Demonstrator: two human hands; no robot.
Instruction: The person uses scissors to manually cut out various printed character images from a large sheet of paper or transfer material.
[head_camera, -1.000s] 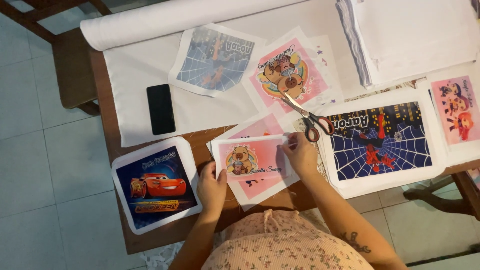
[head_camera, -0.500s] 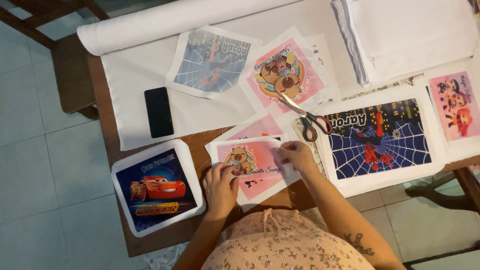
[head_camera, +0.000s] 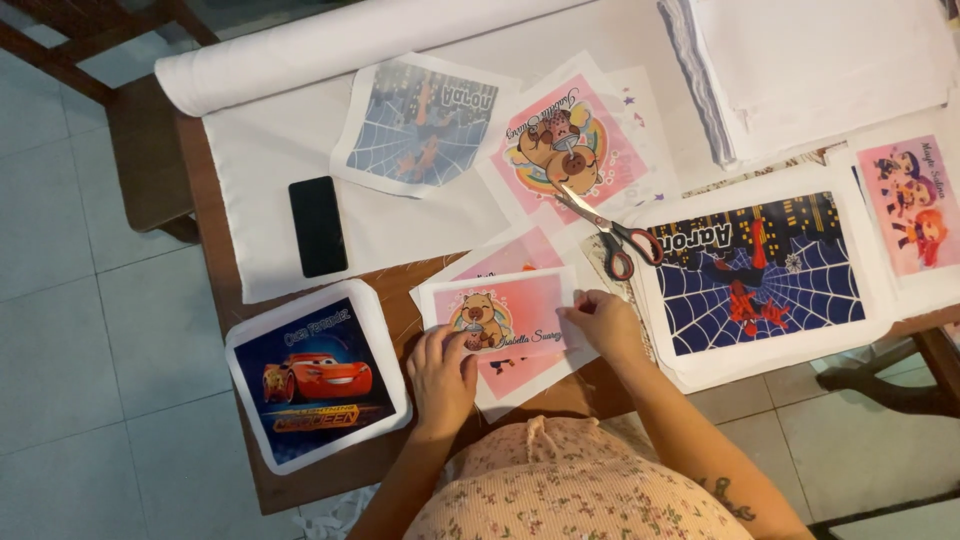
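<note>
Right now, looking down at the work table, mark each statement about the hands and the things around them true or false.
1. Both hands rest on the pink print. True: the left hand and the right hand touch it.
2. The scissors are in the right hand. False: they lie on the table, apart from it.
3. The phone lies on white cloth. True.
4. The car print lies right of the web print. False: it lies far left.

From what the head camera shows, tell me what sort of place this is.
Probably a home craft or print workshop. A wooden table on tiled floor holds a roll of white fabric, many printed cartoon panels such as the red-car print, and scissors. Both hands press on a pink bear print.
</note>
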